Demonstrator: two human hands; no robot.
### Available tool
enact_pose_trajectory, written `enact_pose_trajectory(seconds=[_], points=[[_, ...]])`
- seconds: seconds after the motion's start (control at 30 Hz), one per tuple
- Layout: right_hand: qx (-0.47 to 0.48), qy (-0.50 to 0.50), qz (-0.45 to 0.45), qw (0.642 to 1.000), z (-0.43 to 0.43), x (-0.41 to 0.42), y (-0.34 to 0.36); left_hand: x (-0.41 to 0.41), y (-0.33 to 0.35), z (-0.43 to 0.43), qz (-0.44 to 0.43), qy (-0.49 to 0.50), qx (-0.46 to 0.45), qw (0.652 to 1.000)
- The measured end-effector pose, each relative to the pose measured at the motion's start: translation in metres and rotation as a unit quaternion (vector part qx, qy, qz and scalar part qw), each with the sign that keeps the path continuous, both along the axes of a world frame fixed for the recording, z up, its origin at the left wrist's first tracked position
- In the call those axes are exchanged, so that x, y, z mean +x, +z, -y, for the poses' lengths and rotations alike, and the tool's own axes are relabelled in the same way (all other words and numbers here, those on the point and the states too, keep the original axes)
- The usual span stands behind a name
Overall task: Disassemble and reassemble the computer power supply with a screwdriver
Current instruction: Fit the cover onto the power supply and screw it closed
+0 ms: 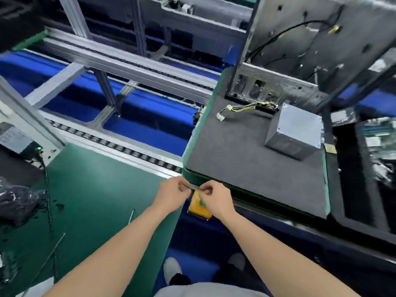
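Note:
A grey metal power supply [296, 133] rests on the grey foam mat [246, 159], its yellow and black cables [242, 109] trailing to white plugs at the left. Behind it stands the open computer case [300, 61]. My left hand [173, 195] and my right hand [214, 199] meet at the mat's front edge. Both pinch a thin metal piece [191, 187], possibly a screwdriver shaft, over a small yellow box [198, 207]. What the thin piece is stays blurred.
A green bench top [92, 200] lies at the left with loose thin rods and a dark plastic bag [19, 202]. An aluminium conveyor frame [120, 65] runs behind. A circuit board [379, 142] sits in a black tray at the right.

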State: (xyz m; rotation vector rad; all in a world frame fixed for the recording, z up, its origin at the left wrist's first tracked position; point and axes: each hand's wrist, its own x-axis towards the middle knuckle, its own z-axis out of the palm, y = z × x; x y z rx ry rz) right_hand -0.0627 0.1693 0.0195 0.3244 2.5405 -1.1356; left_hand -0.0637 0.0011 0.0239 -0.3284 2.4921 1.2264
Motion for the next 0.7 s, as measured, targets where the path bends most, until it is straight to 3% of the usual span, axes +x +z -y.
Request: enact_pose_trajectory(seconds=[0.2,0.37,0.5,0.7], points=[[-0.075,-0.123,0.064,0.988,-0.026,0.018,-0.013,-0.004,-0.012,-0.038,0.023,-0.092,-0.008,0.995],[-0.080,-0.178,0.108,0.975,-0.023,0.014,-0.017,-0.007,-0.015,-0.041,0.053,-0.032,-0.011,0.998],[-0.116,-0.177,0.142,0.967,-0.026,0.014,-0.016,-0.015,-0.012,-0.039,0.090,-0.034,-0.003,0.995],[-0.077,-0.165,0.120,0.976,-0.016,0.018,-0.016,-0.012,-0.012,-0.045,0.087,-0.008,-0.005,0.996]])
